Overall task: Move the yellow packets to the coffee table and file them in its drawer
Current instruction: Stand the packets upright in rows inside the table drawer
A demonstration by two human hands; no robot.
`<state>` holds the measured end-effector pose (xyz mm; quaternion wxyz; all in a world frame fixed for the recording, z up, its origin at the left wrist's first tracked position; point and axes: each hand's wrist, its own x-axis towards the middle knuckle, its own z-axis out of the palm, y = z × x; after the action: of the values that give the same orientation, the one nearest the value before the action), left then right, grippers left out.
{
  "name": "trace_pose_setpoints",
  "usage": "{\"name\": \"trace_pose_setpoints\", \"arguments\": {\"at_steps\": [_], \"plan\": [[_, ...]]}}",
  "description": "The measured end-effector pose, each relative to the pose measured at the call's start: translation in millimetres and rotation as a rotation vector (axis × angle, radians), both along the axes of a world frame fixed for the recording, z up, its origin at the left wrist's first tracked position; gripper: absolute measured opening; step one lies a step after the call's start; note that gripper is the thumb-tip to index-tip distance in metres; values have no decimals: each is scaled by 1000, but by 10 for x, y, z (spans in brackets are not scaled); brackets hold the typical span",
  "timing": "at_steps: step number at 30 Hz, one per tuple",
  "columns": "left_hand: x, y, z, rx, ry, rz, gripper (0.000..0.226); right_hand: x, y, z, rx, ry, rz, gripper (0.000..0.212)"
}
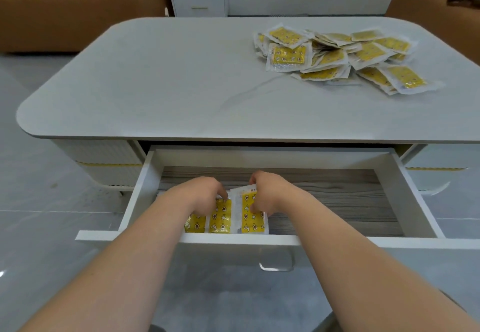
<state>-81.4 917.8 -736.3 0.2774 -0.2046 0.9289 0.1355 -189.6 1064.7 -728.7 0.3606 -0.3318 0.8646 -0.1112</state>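
We reach both forearms over the front edge of the open drawer (145, 188), wrists bent so the fingers point down inside it. Our left hand (205, 194) curls its fingertips onto the tops of the filed packets (220, 218), which stand on edge in a row against the drawer's front wall, left of its middle. Our right hand (268, 196) pinches the end packet (250, 214) at that row's right end, thumb on its near face and fingers wrapped behind; this packet leans slightly and touches its neighbour. The pile (337, 56) of loose packets lies on the desk (168, 85), beyond the drawer and to its right. The handle (276, 264) hangs on the drawer's front, between our forearms.
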Motion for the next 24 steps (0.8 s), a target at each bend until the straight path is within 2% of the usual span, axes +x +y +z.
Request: {"name": "trace_pose_setpoints", "arguments": {"at_steps": [3,6,9,13,17,20,24], "plan": [[7,65,67,-8,-25,-17,76,17,-22,-24,141,121,98,46],[9,91,105,-13,-23,-24,76,21,0,-68,254,177,127,53],[-15,126,190,-15,17,-3,72,27,38,-38,256,161,135,59],[-129,173,366,18,128,2,47,-4,96,143,131,183,109,53],[-231,232,722,230,236,76,18,-94,240,501,-28,108,45,33],[-317,353,1010,410,441,201,11,-204,428,803,-135,89,-20,12],[-691,547,1052,375,804,349,12,-539,709,1141,-347,40,-254,16]]}}
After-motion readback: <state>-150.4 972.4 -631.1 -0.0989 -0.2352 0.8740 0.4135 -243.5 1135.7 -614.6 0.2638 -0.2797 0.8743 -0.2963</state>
